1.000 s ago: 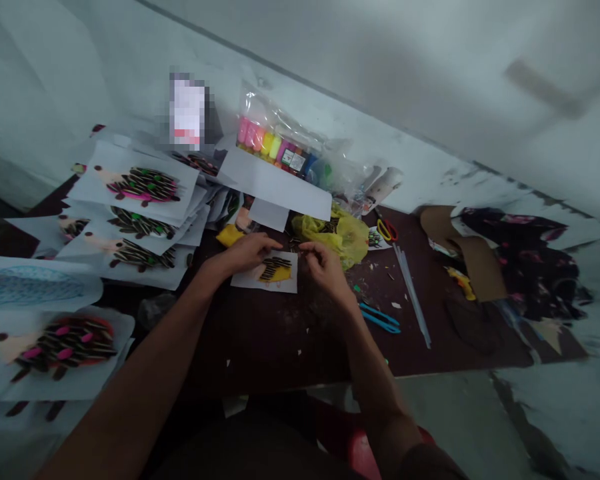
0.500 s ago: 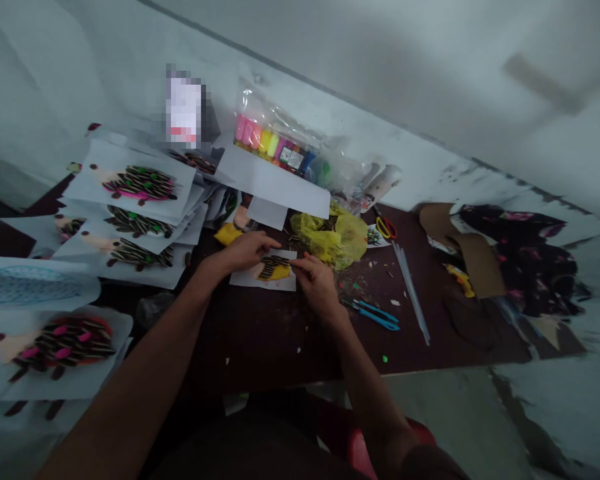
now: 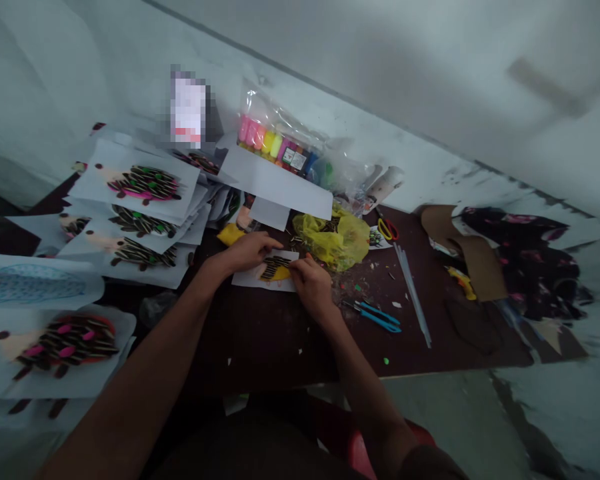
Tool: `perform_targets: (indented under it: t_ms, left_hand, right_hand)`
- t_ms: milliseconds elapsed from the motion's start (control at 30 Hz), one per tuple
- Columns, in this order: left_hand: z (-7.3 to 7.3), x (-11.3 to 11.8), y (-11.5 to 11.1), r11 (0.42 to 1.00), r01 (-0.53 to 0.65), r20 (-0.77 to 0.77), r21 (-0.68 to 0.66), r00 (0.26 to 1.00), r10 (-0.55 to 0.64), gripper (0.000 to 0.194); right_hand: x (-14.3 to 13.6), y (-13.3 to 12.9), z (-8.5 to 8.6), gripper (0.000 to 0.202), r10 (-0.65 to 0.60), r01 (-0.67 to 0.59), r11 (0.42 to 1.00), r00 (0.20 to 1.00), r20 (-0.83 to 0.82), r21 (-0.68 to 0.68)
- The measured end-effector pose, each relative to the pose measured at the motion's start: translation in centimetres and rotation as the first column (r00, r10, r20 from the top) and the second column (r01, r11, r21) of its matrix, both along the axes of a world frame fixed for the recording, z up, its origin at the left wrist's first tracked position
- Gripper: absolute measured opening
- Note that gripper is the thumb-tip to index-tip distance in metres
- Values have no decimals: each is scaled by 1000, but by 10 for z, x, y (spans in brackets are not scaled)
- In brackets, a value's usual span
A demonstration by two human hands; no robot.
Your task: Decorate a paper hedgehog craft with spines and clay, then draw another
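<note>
A white paper card [image 3: 245, 279] lies on the dark table, bearing a hedgehog shape with a yellow clay body [image 3: 281, 273] and rows of striped sunflower seeds [image 3: 273, 265]. Along the card's upper left edge rests my left hand [image 3: 253, 251], fingers stretched out and holding nothing I can see. My right hand [image 3: 314, 283] is at the card's right edge, its thumb and forefinger pinched together over the yellow clay. Whatever sits in that pinch is too small to make out. Just beyond, a crumpled yellow plastic bag [image 3: 337, 243] contains more seeds.
Blue-handled pliers [image 3: 380, 317], scissors [image 3: 387, 229] and clear sticks [image 3: 413, 293] lie to the right. Stacked hedgehog pictures [image 3: 145, 183] fill the left. A lump of yellow clay [image 3: 230, 233] is behind my left hand. Bagged coloured clay [image 3: 275, 143] leans against the wall.
My right hand has shifted slightly, its pinch still at the right side of the seed rows. The left hand stays at the card's upper edge. The whole view has moved a little.
</note>
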State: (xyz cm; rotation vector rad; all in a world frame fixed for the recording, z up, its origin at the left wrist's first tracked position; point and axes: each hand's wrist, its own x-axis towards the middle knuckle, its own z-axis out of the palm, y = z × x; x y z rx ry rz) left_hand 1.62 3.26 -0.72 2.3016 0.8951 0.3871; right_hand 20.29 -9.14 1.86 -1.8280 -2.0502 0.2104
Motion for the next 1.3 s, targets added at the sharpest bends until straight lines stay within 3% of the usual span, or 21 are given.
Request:
perform_targets:
  t_ms: [433,900,1033,1167,1300]
  left_hand:
    - [5,0,0,1000,22,-64,-12,998,-23,56]
    - [2,0,0,1000,27,-58,7,998,-27,56]
    - [1,0,1,1000,28,-55,9,998,-28,57]
    - [3,0,0,999,45,-60,4,997,-45,57]
    - [4,-1,-1,999,29,-26,14,999,-28,53]
  right_hand:
    - [-9,6,7,21,11,0,999,968,249,-43]
    - [-23,10,22,26,48,50,973,912,407,-225]
    - [-25,4,25,27,24,60,976,925,379,-209]
    - [-17,1,32,29,-86,127,983,954,286,-129]
    - [0,21,35,28,-122,141,987,969,213,-78]
